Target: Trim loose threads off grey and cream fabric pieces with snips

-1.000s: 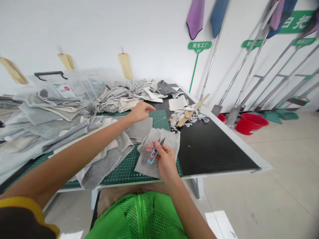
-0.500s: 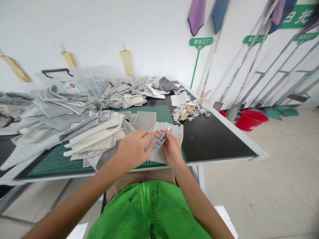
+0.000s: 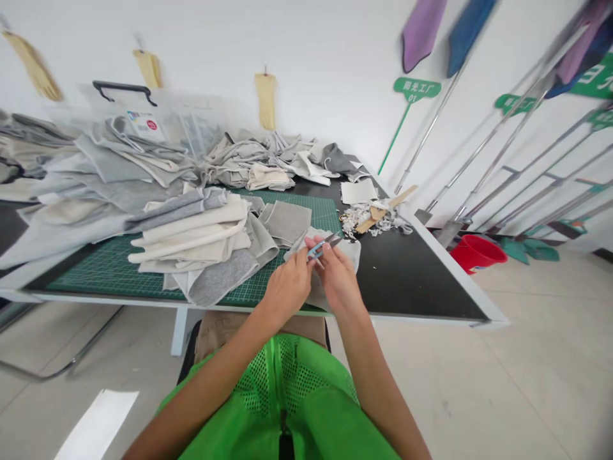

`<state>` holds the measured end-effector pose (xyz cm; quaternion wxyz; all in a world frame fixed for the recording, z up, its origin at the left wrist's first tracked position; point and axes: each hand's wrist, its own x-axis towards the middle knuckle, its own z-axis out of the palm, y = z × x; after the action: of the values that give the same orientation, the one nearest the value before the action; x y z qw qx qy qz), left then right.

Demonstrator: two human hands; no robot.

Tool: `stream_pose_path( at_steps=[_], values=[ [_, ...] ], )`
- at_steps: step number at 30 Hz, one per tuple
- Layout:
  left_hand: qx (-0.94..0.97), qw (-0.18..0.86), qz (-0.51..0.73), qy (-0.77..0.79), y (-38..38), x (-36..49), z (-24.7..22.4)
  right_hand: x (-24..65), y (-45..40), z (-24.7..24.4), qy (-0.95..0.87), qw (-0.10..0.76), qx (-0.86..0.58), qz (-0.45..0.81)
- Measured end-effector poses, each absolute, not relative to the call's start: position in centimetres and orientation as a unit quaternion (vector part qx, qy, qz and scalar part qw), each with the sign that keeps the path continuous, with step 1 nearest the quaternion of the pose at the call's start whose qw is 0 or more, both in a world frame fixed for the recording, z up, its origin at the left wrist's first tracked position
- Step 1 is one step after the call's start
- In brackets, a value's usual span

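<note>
At lower centre, the right hand (image 3: 339, 280) grips blue thread snips (image 3: 316, 250); the left hand (image 3: 286, 285) pinches grey fabric (image 3: 345, 252)

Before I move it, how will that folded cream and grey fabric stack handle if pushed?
The cream and grey fabric stack looks floppy: its edges bend and drape. It is probably light for its bulk. Its layers lie loose on the green cutting mat, so a push may slide them apart.

Thread snips (image 3: 320, 249): blue plastic grip, steel blades, seemingly polished, though small in view. Fabric swatch (image 3: 347, 251): grey knit cloth, matt. Cutting mat (image 3: 306, 214): green plastic, matt.
</note>
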<state>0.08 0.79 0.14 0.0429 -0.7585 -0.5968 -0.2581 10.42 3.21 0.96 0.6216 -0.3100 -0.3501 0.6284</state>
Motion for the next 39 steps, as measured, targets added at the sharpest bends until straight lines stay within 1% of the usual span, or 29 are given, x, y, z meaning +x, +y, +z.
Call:
stream_pose_path(
  at_steps=[8,10,14,17,21,26,31,39],
  values=[
    [-0.74,0.012,-0.281,-0.611,0.8,0.5,0.2,9.7,3.1,0.2,-0.37,0.649,-0.354,0.563],
    [-0.744,-0.02,-0.305,-0.594,0.7,0.4,0.2,9.7,3.1,0.0,-0.386,0.64,-0.348,0.566],
    [-0.754,-0.131,-0.378,-0.522,0.8,-0.5,0.4,10.3,3.5,-0.3,-0.4,0.626,-0.326,0.585],
    [-0.758,-0.167,-0.382,-0.502,0.9,-0.9,0.3,10.3,3.4,-0.3,-0.379,0.634,-0.331,0.587],
    [-0.754,-0.109,-0.328,-0.559,0.7,-0.6,-0.1,9.5,2.8,0.1,-0.381,0.618,-0.353,0.59],
    [-0.766,-0.054,-0.258,-0.586,0.2,0.2,-0.6,8.8,2.6,-0.5,-0.371,0.647,-0.414,0.521],
    [-0.771,-0.037,-0.247,-0.586,0.2,0.1,-0.8,9.0,2.8,-1.0,-0.382,0.628,-0.415,0.536],
    [-0.781,-0.029,-0.234,-0.578,0.0,0.1,-1.0,9.6,2.9,-0.7,-0.338,0.617,-0.39,0.594]
  ],
)
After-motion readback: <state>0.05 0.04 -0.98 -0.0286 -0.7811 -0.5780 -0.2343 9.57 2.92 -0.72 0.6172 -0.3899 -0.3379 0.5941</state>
